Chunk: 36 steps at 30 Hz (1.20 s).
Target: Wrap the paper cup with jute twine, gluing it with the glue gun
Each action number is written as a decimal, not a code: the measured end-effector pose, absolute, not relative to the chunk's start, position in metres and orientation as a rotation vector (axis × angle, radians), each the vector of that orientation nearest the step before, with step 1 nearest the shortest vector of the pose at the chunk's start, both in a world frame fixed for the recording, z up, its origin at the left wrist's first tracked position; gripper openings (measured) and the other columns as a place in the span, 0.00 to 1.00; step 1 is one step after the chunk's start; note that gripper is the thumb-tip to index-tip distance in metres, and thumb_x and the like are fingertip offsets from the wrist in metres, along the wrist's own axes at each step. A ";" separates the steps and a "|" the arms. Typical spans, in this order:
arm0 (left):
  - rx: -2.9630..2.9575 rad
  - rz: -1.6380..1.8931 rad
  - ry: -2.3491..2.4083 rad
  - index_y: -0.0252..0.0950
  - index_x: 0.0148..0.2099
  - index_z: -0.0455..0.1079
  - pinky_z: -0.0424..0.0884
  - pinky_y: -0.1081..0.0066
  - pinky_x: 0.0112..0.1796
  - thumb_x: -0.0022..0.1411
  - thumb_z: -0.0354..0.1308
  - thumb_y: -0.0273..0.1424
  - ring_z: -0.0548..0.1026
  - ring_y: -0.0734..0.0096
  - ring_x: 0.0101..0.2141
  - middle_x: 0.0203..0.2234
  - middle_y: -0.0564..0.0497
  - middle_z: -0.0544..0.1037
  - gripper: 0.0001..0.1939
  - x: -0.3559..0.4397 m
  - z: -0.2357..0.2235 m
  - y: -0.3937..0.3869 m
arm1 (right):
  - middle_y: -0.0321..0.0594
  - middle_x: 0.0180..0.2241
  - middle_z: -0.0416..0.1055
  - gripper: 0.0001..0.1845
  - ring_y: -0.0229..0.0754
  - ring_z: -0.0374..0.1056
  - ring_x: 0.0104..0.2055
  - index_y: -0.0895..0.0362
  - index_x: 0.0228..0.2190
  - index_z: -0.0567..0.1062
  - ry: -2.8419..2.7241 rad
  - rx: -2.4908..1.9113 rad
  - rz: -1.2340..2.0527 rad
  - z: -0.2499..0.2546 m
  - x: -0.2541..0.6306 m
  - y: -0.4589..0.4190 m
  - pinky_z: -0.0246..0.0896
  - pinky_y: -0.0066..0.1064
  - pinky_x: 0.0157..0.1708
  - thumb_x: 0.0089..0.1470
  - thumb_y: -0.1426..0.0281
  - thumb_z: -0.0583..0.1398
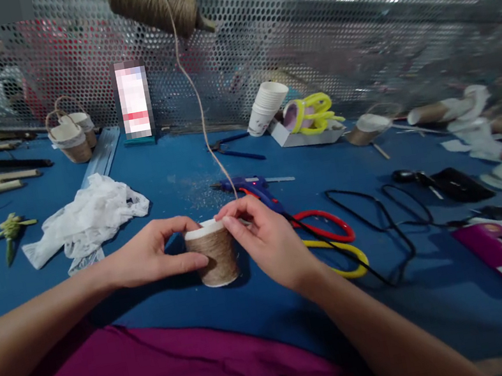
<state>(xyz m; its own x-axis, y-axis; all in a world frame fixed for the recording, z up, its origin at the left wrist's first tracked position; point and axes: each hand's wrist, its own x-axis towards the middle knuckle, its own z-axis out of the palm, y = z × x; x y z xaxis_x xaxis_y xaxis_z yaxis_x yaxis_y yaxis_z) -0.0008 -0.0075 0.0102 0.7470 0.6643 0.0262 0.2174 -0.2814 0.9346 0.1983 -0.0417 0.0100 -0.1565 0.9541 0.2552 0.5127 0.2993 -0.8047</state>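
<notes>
A paper cup point(214, 253) wrapped nearly all over in brown twine stands upside down near the front of the blue table point(170, 170). My left hand point(155, 251) grips its left side, thumb and fingers closed round it. My right hand point(267, 240) pinches the twine point(201, 112) at the cup's top edge. The strand runs up from there to a spool of twine point(153, 1) hung on a rod overhead.
A blue glue gun point(251, 187) lies just behind the cup, with red and yellow scissors point(332, 238) and black cords to the right. White lace cloth point(86, 220) lies left. Finished twine cups point(72, 138), stacked paper cups point(266, 107) and a perforated metal screen stand at the back.
</notes>
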 end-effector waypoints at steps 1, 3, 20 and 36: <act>1.830 0.493 0.702 0.30 0.38 0.68 0.66 0.66 0.42 0.55 0.58 0.34 0.71 0.65 0.39 0.35 0.46 0.74 0.12 0.001 0.011 -0.009 | 0.39 0.32 0.70 0.04 0.38 0.67 0.33 0.56 0.32 0.67 -1.826 -1.335 0.687 0.010 0.197 -0.043 0.64 0.33 0.35 0.56 0.70 0.52; 1.809 0.477 0.724 0.30 0.36 0.68 0.66 0.68 0.39 0.55 0.57 0.35 0.70 0.67 0.36 0.33 0.47 0.74 0.12 0.003 0.012 -0.011 | 0.39 0.32 0.71 0.04 0.38 0.67 0.33 0.56 0.32 0.66 -1.878 -1.340 0.626 0.009 0.195 -0.044 0.63 0.32 0.34 0.56 0.71 0.52; 1.742 0.615 0.660 0.30 0.31 0.66 0.66 0.66 0.41 0.56 0.56 0.31 0.71 0.66 0.37 0.34 0.45 0.74 0.07 0.006 0.012 -0.017 | 0.39 0.34 0.69 0.03 0.39 0.67 0.41 0.54 0.30 0.64 -1.953 -1.126 0.483 0.013 0.199 -0.045 0.62 0.36 0.44 0.55 0.72 0.54; 1.761 0.541 0.848 0.31 0.30 0.66 0.64 0.73 0.31 0.55 0.53 0.31 0.65 0.75 0.27 0.23 0.54 0.69 0.07 0.011 0.024 -0.022 | 0.39 0.31 0.68 0.05 0.39 0.65 0.35 0.53 0.29 0.62 -2.098 -1.162 0.343 0.015 0.189 -0.049 0.63 0.34 0.36 0.56 0.74 0.53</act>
